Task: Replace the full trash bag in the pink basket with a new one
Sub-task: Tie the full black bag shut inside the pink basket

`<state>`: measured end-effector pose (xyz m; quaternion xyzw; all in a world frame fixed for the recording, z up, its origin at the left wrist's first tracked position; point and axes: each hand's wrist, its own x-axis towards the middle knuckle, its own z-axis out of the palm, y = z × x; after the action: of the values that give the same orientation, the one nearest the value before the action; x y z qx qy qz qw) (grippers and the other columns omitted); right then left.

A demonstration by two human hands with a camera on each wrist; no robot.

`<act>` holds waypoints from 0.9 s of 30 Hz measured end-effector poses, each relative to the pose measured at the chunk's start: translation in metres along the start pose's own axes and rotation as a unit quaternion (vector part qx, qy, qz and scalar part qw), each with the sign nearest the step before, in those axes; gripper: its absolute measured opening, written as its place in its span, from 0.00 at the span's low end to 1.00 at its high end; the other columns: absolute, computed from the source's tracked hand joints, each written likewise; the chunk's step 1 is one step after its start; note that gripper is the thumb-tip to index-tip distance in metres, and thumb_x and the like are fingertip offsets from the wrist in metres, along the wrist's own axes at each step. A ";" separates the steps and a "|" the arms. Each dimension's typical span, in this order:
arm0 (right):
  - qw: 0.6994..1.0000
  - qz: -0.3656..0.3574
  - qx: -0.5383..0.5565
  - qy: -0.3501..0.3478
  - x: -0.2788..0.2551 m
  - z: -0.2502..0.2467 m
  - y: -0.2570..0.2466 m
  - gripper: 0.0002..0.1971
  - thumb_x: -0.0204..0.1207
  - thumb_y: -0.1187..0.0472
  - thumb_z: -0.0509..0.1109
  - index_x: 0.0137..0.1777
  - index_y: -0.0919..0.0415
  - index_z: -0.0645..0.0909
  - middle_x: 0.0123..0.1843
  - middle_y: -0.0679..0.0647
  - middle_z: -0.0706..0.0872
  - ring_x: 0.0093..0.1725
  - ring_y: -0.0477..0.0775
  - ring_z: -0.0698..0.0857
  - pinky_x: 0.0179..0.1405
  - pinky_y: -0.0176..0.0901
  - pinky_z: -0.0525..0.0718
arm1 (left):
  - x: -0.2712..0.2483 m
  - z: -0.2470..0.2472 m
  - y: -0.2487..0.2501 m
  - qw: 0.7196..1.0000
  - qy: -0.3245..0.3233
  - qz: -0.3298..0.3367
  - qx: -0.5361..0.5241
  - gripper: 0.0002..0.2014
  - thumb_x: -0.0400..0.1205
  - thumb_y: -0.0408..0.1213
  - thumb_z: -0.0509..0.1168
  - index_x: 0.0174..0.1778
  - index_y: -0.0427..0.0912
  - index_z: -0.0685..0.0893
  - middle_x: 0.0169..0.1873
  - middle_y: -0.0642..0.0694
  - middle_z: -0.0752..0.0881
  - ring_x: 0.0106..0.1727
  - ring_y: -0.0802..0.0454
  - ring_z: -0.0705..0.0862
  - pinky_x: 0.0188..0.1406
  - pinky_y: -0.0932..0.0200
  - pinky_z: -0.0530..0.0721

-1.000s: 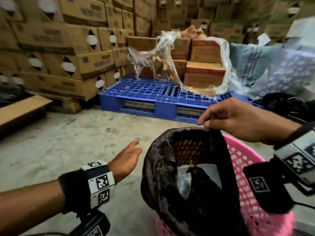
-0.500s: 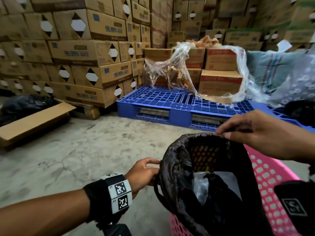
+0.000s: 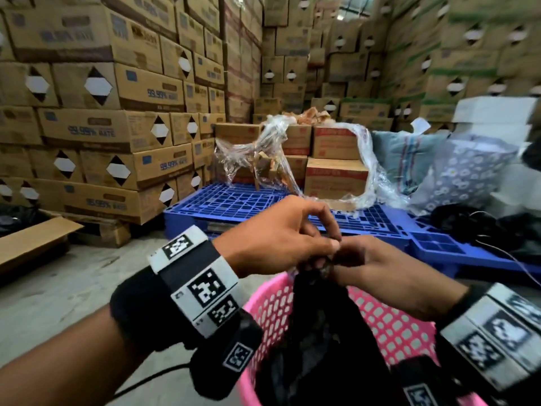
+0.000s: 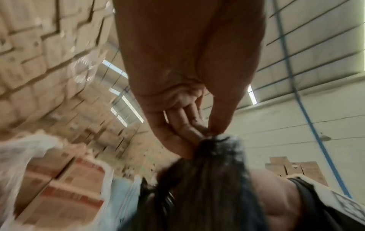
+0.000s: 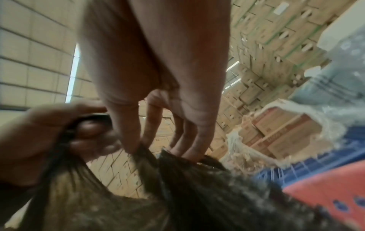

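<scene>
Black trash bag [image 3: 319, 332] in one pink basket [image 3: 389, 326], two pinching hands.

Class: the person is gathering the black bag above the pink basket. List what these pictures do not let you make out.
- Contents of the black bag: hidden by its gathered plastic in every view.
- Bottom of the pink basket: cut off by the head view's lower edge.
- Bag mouth knotted or only bunched: covered by the left hand and right hand; wrist views blurred.
</scene>
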<state>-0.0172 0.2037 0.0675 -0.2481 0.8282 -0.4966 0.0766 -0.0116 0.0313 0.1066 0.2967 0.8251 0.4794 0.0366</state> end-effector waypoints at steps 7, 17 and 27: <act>1.000 -0.021 -0.003 -0.011 -0.016 0.001 -0.008 0.02 0.73 0.66 0.73 0.42 0.63 0.87 0.43 0.70 0.88 0.43 0.58 0.82 0.47 0.55 0.76 | 0.026 0.011 -0.033 1.000 -0.008 -0.003 0.022 0.13 0.76 0.21 0.59 0.51 0.31 0.86 0.41 0.36 0.88 0.41 0.50 0.84 0.44 0.60 0.83; 0.997 -0.039 0.053 -0.034 -0.030 -0.007 -0.004 0.15 0.58 0.45 0.80 0.37 0.55 0.87 0.54 0.82 0.84 0.51 0.61 0.82 0.53 0.57 0.75 | 0.030 0.014 -0.064 0.975 -0.212 -0.036 -0.050 0.17 0.61 0.39 0.64 0.34 0.25 0.84 0.28 0.50 0.85 0.33 0.64 0.80 0.44 0.69 0.75; 0.998 -0.032 -0.016 -0.057 -0.042 -0.036 0.008 0.07 0.69 0.72 0.77 0.35 0.62 0.84 0.51 0.56 0.91 0.51 0.57 0.88 0.52 0.43 0.85 | 0.030 0.003 -0.060 0.994 -0.101 0.023 -0.034 0.06 0.74 0.24 0.69 0.45 0.31 0.88 0.53 0.29 0.88 0.54 0.39 0.87 0.58 0.51 0.84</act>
<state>0.0028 0.2553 0.0739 -0.3033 0.8222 -0.4703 0.1039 -0.0630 0.0277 0.0626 0.3611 0.7933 0.4755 0.1191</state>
